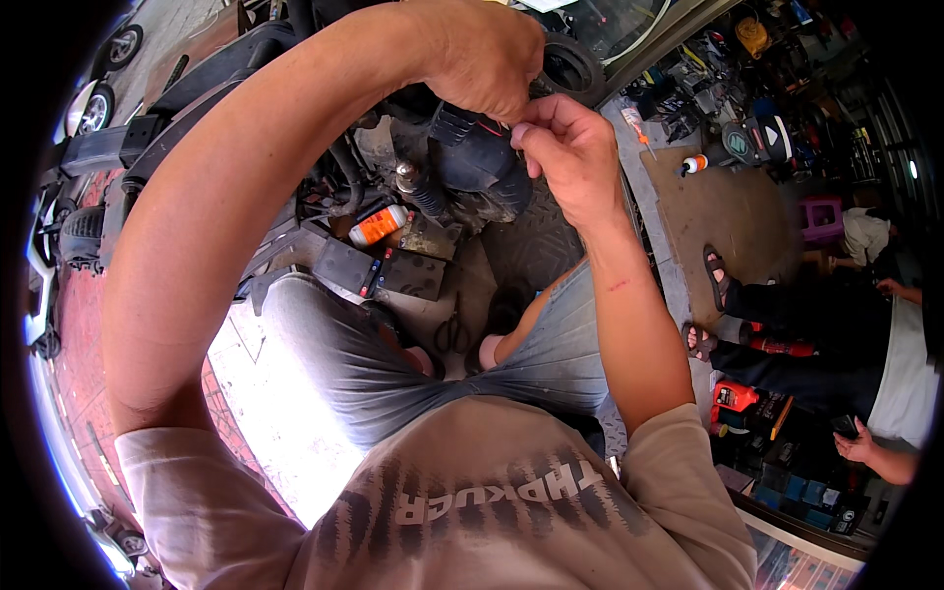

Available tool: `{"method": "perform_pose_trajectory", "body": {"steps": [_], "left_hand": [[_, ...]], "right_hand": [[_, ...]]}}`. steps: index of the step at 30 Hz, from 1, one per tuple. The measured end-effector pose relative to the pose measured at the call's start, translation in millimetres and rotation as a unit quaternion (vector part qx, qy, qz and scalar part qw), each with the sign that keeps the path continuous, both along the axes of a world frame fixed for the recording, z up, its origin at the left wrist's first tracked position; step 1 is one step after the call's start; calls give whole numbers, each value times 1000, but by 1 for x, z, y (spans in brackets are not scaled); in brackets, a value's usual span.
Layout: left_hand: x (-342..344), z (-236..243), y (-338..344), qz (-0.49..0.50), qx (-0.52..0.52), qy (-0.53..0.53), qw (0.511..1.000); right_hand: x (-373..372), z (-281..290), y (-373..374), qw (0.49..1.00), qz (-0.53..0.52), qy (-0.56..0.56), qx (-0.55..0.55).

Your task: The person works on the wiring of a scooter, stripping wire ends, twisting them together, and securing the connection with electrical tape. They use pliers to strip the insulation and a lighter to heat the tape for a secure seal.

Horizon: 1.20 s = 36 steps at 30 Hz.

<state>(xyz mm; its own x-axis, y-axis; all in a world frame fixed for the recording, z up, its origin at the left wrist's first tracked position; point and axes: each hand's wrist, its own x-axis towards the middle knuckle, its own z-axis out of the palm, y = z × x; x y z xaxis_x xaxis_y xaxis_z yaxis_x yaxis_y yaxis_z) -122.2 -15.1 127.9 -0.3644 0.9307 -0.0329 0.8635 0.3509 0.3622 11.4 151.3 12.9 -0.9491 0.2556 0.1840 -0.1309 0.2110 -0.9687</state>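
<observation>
Maybe pinching red wire (pixel 494 127) with right hand (pixel 578 165), right beside curled left hand (pixel 492 67), perhaps to keep it still; too hidden to know left hold.

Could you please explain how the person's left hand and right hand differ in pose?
The left hand shows its back, its fingertips hidden; the right hand shows its thumb and curled fingers. The left hand is higher in the picture; the right hand is lower and further right. Both are bare and close together; whether they hold anything is unclear.
</observation>
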Motion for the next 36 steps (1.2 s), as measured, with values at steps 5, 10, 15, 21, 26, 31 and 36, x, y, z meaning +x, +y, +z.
{"method": "perform_pose_trajectory", "body": {"steps": [5, 10, 15, 21, 26, 31, 36], "left_hand": [[-1, -1, -2, 13, -5, -17, 1000], [0, 1, 2, 6, -20, -18, 1000], [0, 1, 1, 13, -25, -14, 1000], [-2, -3, 1, 6, -8, 8, 1000], [0, -7, 0, 8, 11, 21, 1000], [-5, -7, 0, -27, 3, 51, 998], [0, 4, 1, -13, -42, -22, 999]], "right_hand": [[8, 1, -18, 977, -55, 116, 169], [6, -7, -20, 977, -65, 135, 152], [5, -11, -24, 977, -82, 151, 126], [0, -17, -29, 979, -103, 149, 89], [2, -17, -33, 977, -122, 143, 98], [0, -14, -34, 979, -116, 150, 76], [-3, -13, -33, 989, -52, 104, -89]]}}
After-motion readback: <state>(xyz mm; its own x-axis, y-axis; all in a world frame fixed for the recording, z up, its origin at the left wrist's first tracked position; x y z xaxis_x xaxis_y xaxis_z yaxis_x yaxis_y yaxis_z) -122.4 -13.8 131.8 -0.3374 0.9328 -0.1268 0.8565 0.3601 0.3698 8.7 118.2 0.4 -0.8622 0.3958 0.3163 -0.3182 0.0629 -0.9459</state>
